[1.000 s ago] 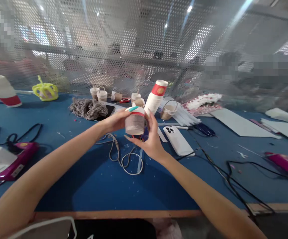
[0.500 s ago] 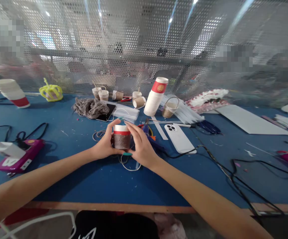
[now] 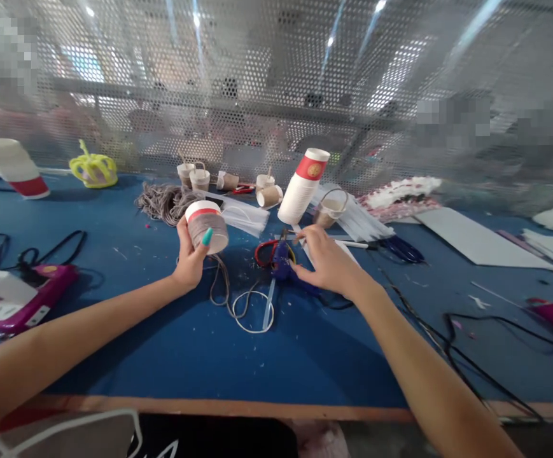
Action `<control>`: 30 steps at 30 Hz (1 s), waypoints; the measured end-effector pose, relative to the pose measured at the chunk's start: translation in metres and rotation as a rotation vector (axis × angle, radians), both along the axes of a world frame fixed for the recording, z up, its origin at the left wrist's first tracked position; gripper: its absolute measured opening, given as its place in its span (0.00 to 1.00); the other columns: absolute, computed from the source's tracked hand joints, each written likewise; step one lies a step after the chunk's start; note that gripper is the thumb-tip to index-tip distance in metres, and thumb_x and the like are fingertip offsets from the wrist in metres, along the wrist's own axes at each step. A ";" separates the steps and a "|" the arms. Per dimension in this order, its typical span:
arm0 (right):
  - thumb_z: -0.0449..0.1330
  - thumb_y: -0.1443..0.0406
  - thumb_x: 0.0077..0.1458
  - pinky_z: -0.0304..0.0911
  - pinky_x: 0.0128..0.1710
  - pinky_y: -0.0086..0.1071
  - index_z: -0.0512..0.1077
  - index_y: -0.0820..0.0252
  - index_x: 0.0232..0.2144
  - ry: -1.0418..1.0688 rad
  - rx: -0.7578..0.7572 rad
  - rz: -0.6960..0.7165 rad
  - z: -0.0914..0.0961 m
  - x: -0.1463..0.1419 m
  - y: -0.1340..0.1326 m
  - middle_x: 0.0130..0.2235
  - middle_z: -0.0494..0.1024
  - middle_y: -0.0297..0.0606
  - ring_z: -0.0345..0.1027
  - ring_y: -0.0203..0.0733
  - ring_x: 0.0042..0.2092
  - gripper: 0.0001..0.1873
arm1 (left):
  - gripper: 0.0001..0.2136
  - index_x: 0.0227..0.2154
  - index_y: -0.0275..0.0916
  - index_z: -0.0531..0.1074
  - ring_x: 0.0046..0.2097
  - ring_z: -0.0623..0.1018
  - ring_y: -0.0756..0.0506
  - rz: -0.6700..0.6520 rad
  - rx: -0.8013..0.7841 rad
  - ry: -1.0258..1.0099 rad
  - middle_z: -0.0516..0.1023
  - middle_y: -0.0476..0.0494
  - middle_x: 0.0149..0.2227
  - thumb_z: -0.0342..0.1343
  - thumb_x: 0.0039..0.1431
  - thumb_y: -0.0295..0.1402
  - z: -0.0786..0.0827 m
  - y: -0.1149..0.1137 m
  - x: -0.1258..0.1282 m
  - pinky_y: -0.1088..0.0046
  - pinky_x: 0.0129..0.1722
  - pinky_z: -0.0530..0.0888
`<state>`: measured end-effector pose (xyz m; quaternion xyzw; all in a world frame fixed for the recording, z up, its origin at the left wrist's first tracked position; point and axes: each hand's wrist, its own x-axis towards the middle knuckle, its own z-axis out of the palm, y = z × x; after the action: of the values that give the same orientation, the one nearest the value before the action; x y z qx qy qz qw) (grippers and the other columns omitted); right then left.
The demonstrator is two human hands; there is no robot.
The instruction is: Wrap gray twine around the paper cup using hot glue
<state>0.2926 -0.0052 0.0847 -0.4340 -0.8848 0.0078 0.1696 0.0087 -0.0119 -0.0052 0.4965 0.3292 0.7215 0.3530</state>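
My left hand grips a paper cup wrapped in brown twine with a red band near its rim, held tilted above the blue table. A twine tail hangs from it and loops on the table. My right hand lies palm down over a blue glue gun, fingers curled on it, beside red-handled scissors. A white phone is mostly hidden under this hand.
A tilted stack of red-banded paper cups, small twine-wrapped cups, a bundle of brown twine and a yellow crown shape lie further back. Pink devices with black cables sit left and right. A perforated metal screen closes the far side.
My left hand has lifted the wrapped cup up and to the left and tilted it. My right hand has let go of the cup and moved right onto the glue gun.
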 end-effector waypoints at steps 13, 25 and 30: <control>0.57 0.64 0.56 0.66 0.51 0.49 0.66 0.55 0.40 0.027 -0.051 0.214 -0.001 -0.050 -0.036 0.44 0.73 0.44 0.65 0.52 0.49 0.08 | 0.32 0.49 0.43 0.63 0.50 0.78 0.37 -0.111 -0.215 -0.074 0.73 0.38 0.47 0.51 0.52 0.64 -0.006 0.011 -0.004 0.63 0.41 0.78; 0.57 0.71 0.58 0.61 0.45 0.47 0.75 0.58 0.37 -0.295 -0.067 0.328 -0.009 -0.076 -0.025 0.37 0.79 0.43 0.65 0.53 0.45 0.08 | 0.32 0.43 0.41 0.66 0.37 0.79 0.42 -0.193 -0.346 -0.127 0.76 0.41 0.40 0.53 0.48 0.64 0.001 0.011 -0.003 0.64 0.35 0.76; 0.49 0.66 0.65 0.60 0.51 0.52 0.72 0.55 0.53 -0.142 0.176 0.124 -0.010 -0.067 -0.026 0.49 0.77 0.46 0.63 0.55 0.51 0.17 | 0.33 0.48 0.41 0.64 0.55 0.74 0.35 -0.206 -0.237 0.003 0.73 0.38 0.50 0.56 0.49 0.62 0.000 0.003 -0.004 0.59 0.50 0.75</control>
<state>0.2254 -0.0307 0.0751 -0.3615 -0.9169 -0.0902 0.1432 0.0050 -0.0090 -0.0050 0.4833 0.3599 0.6369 0.4809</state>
